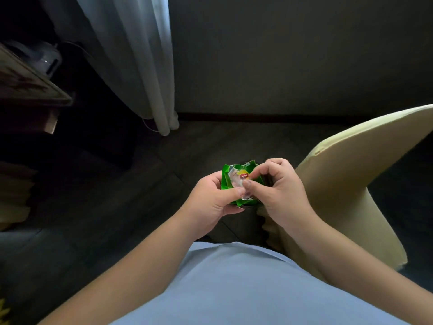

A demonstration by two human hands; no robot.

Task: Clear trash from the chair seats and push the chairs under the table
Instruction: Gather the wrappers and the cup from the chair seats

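A crumpled green wrapper [230, 173] with a red and yellow logo and a bit of clear plastic is held in front of my body, above the dark floor. My left hand [210, 201] grips its left side, with the thumb pressed on the clear plastic. My right hand [278, 191] pinches the wrapper's right side with curled fingers. A pale yellow chair [351, 165] stands just to the right of my right hand; only its padded back and edge show, and its seat is hidden.
A white curtain [145, 66] hangs at the back left of centre. The corner of a wooden table [30, 87] juts in at the far left, in deep shadow. Dark floor [117, 195] lies below my hands, and a dark wall [293, 55] runs behind.
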